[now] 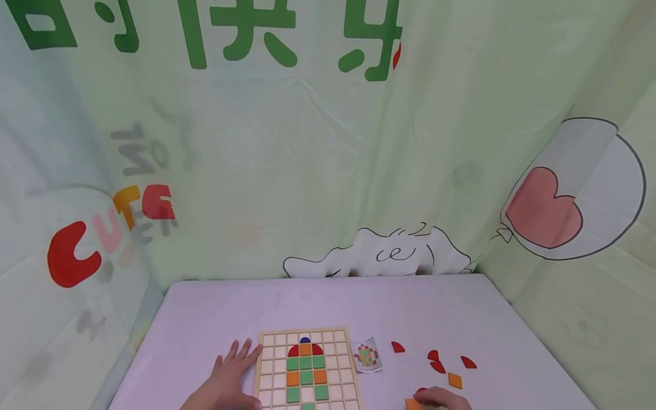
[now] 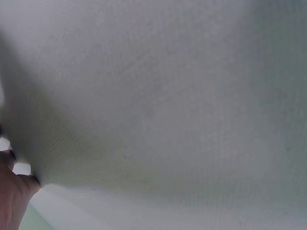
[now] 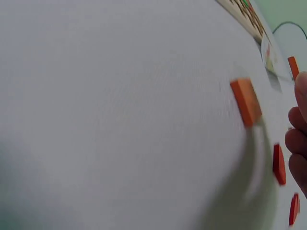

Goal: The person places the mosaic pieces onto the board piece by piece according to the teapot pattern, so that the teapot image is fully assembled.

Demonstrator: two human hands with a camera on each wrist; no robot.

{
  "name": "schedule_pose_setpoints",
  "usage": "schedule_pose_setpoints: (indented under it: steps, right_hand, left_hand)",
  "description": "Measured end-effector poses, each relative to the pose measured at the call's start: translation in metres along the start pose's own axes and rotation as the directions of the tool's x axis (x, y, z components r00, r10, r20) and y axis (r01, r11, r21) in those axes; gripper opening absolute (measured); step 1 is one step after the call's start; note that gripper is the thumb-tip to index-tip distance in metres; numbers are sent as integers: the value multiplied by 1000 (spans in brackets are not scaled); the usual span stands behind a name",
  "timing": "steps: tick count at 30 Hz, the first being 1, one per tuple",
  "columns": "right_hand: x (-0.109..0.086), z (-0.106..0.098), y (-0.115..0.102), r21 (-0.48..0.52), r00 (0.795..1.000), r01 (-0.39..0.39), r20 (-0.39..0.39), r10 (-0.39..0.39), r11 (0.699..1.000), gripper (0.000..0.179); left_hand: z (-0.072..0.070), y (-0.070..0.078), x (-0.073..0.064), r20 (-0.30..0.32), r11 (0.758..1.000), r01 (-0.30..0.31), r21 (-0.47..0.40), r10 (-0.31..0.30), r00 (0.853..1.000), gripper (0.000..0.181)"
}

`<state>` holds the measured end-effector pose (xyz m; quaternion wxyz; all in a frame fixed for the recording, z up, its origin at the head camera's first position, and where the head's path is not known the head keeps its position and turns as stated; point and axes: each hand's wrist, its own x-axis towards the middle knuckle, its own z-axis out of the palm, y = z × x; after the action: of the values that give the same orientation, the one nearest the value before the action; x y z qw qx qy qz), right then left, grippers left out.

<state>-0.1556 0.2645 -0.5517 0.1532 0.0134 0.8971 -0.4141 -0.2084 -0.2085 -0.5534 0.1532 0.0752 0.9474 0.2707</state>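
My left hand (image 1: pixel 228 376) lies with spread fingers along the left edge of a wooden grid board (image 1: pixel 334 376), fingertips and thumb at its frame. On the board sit green square tiles (image 1: pixel 306 377), orange square tiles (image 1: pixel 292 378), red quarter-round tiles (image 1: pixel 318 349) and a small blue tile (image 1: pixel 304 340). To the right of the board, my right hand (image 1: pixel 443 397) pinches an orange tile (image 3: pixel 293 67) between thumb and fingers. A red piece (image 1: pixel 421 390) shows just behind its fingertips. In the left wrist view only part of the left hand (image 2: pixel 17 191) appears at the edge.
A patterned picture card (image 1: pixel 367 356) lies against the board's right side. Several loose red quarter-round tiles (image 1: pixel 398 347) and an orange tile (image 1: pixel 455 380) lie farther right on the pale table (image 1: pixel 220 307). Printed curtains (image 1: pixel 246 171) enclose the table's back and sides.
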Motion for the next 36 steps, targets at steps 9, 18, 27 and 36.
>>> schedule_pose_setpoints:
  steps: [9, 18, 27, 36]
  right_hand:
    - [9, 18, -44, 72, 988, 44, 143, -54, 996, 46]
    - [22, 41, -72, 171, 955, 93, 263, -136, 981, 34]
    - [28, 69, -94, 308, 908, 129, 346, -237, 943, 36]
    - [36, 90, -108, 125, 916, 204, 325, -234, 971, 30]
  left_hand:
    - [-1, 1, 1, 1, 1000, 14, -1, -14, 1000, 123]
    - [-1, -4, 2, 5, 1000, -18, -10, 18, 1000, 127]
    - [6, -15, 8, -30, 998, -59, -34, 58, 998, 130]
    - [7, -15, 9, -25, 997, -68, -26, 68, 997, 132]
